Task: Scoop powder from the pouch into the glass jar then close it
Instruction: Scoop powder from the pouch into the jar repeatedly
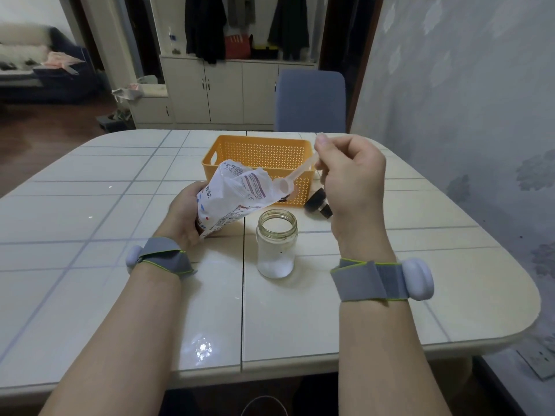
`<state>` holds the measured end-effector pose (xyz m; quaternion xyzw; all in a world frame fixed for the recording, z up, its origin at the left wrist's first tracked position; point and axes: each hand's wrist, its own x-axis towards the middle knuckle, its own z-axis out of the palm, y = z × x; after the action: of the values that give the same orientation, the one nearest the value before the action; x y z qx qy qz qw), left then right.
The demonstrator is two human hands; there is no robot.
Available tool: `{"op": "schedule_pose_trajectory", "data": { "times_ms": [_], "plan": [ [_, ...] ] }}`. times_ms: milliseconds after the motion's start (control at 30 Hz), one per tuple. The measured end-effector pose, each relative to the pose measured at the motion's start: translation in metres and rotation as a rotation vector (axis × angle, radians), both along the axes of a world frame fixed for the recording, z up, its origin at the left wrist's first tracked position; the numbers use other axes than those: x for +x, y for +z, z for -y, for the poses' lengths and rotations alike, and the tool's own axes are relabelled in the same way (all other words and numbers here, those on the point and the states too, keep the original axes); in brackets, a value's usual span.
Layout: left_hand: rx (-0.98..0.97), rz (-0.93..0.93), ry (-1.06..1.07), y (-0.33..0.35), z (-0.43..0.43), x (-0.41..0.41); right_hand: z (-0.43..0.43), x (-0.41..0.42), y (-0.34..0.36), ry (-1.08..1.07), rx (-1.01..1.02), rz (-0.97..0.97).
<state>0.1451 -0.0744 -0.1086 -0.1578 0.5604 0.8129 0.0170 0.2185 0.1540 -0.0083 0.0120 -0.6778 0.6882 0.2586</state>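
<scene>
Two bare forearms reach in from the bottom edge, each with a grey wrist strap (369, 280) carrying a pale rounded pod. Between them, the glass jar (277, 244) stands upright and uncapped on the tiled table (120, 205), with a shallow layer of white powder (275, 267) at its bottom.

Left of the jar and a little behind it, the left hand (184, 214) grips the lower part of the pouch (231, 199). Its fingers curl round the far side, so most of them are hidden by the crumpled white packet. The pouch leans toward the jar, its torn mouth raised above and behind the jar's rim.

Right of the jar and higher, the right hand (354, 181) is seen from the back. Its fingers are curled in and it pinches the handle of a white plastic spoon (295, 172) against the thumb. The spoon slants down to the pouch's mouth (whether its bowl carries any powder is hard to make out).

Just behind the jar to the right lies a dark lid (316, 202), partly covered by the right hand. Behind the jar sits an orange perforated basket (261, 151). Its near wall and the pouch hide the inside, so I cannot tell what it holds. Farther behind the jar, a blue chair (310, 100) stands at the table's far edge.
</scene>
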Motion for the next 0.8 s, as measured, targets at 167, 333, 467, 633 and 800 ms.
{"op": "schedule_pose_trajectory", "data": {
  "times_ms": [167,333,467,633,800],
  "plan": [
    [-0.039,-0.036,0.005,0.001,0.0,0.002,0.016,-0.004,-0.018,0.131,0.132,0.053],
    [0.085,-0.09,-0.104,0.0,0.003,0.002,0.026,-0.004,-0.026,0.197,0.449,0.07],
    [0.119,-0.145,-0.167,-0.001,0.0,0.0,0.037,-0.001,-0.021,0.128,0.802,-0.008],
    [0.103,-0.215,-0.207,0.004,-0.009,0.005,0.055,0.003,-0.02,0.115,1.029,-0.036],
    [0.098,-0.192,-0.179,0.004,-0.006,0.001,0.057,-0.003,-0.018,0.21,0.91,0.092]
  ]
}}
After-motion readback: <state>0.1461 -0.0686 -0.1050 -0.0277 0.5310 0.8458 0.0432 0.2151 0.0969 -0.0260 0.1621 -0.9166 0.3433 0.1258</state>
